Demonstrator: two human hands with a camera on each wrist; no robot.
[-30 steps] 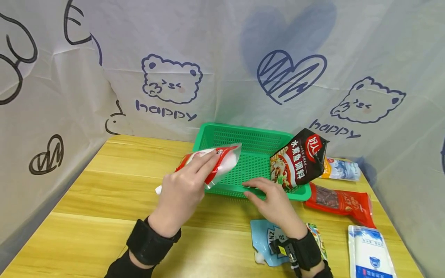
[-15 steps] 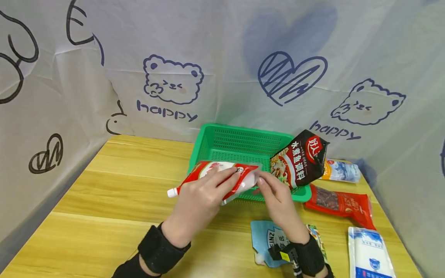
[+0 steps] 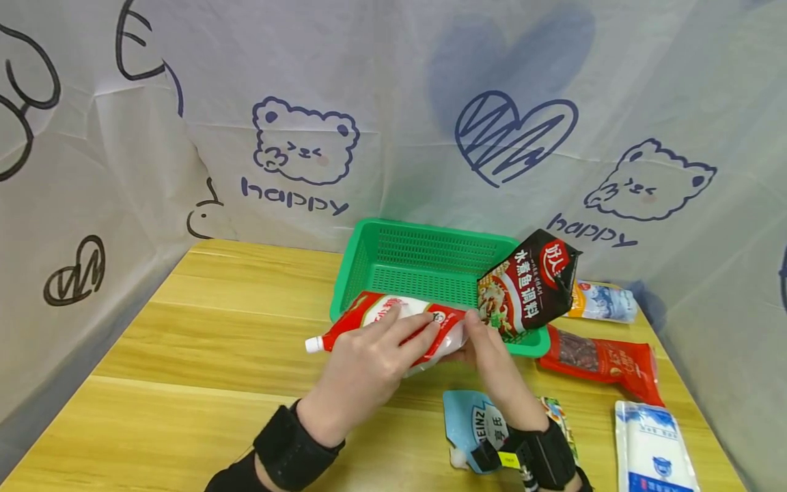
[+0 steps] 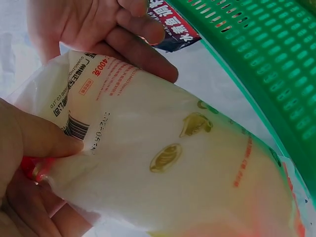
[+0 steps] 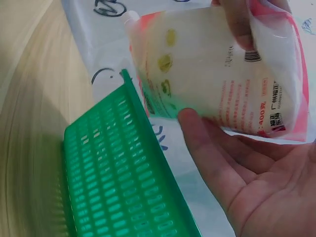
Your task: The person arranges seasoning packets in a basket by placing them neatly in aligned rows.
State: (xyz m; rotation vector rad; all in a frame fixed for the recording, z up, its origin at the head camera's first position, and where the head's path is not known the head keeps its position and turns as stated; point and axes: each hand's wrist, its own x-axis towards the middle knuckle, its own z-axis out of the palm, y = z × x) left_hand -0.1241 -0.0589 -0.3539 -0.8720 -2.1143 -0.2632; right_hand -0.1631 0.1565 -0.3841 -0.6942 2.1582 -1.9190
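My left hand (image 3: 369,362) grips a red and white spouted pouch (image 3: 359,318) over the front rim of the green basket (image 3: 424,239). The pouch's white cap (image 3: 315,344) points left. In the left wrist view, my left thumb (image 4: 49,138) presses into the pouch's pale printed back, denting it. My right hand (image 3: 501,372) is at the pouch's flat right end. In the right wrist view its fingers (image 5: 207,148) lie extended along the pouch's edge, touching it. A black seasoning packet (image 3: 531,283) leans upright in the basket's right end.
A light blue Heinz pouch (image 3: 464,417) lies below my right wrist, beside a partly hidden colourful packet (image 3: 556,413). Right of the basket are a red packet (image 3: 615,359), a blue and orange packet (image 3: 602,301) and a white and blue packet (image 3: 654,444). Printed cloth walls stand behind.
My left hand has brought the pouch right and down toward me, turning its capped end into view. The right hand has come from the basket's front rim to the pouch's right end.
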